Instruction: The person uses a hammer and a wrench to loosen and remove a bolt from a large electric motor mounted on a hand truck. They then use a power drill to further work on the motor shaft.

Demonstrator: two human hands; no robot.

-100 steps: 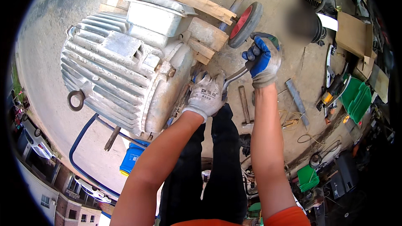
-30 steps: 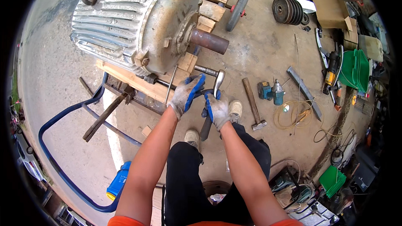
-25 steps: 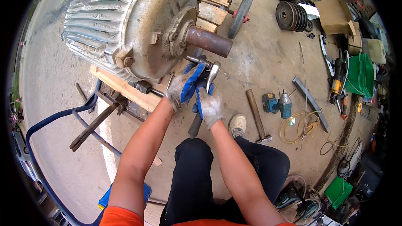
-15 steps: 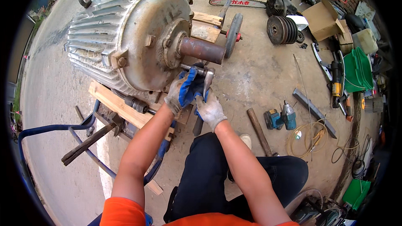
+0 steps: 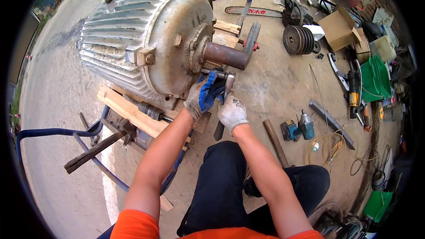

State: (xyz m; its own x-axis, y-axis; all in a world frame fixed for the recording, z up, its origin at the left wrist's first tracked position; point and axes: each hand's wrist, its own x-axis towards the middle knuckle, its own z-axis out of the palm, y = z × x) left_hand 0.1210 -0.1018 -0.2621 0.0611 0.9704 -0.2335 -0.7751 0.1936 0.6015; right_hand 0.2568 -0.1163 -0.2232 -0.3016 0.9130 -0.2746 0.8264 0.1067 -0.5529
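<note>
A large grey electric motor [image 5: 177, 48] with cooling fins lies on wooden planks, its brown shaft [image 5: 226, 56] pointing right. Just below the shaft, a ratchet wrench [image 5: 230, 79] sits against the motor's end face, joined through a metal extension [image 5: 213, 74]. My left hand [image 5: 201, 96], in a white and blue work glove, is closed around the extension near the ratchet head. Gloved as well, my right hand [image 5: 233, 112] grips the ratchet handle, fingers wrapped and mostly hidden. The extension's far end, at the motor, is partly hidden behind my left glove.
Under the motor are wooden planks [image 5: 128, 108] and a blue tubular cart frame [image 5: 53, 131]. On the ground to the right lie a hammer [image 5: 275, 141], a cordless impact driver [image 5: 305, 124] and a metal bar [image 5: 330, 121]. Farther back are a grooved pulley [image 5: 297, 40] and a chainsaw [image 5: 265, 12].
The whole view has shifted slightly, so motor and hands appear farther right. My right hand has turned a little, showing more of its back. Both hands keep their hold on the wrench.
</note>
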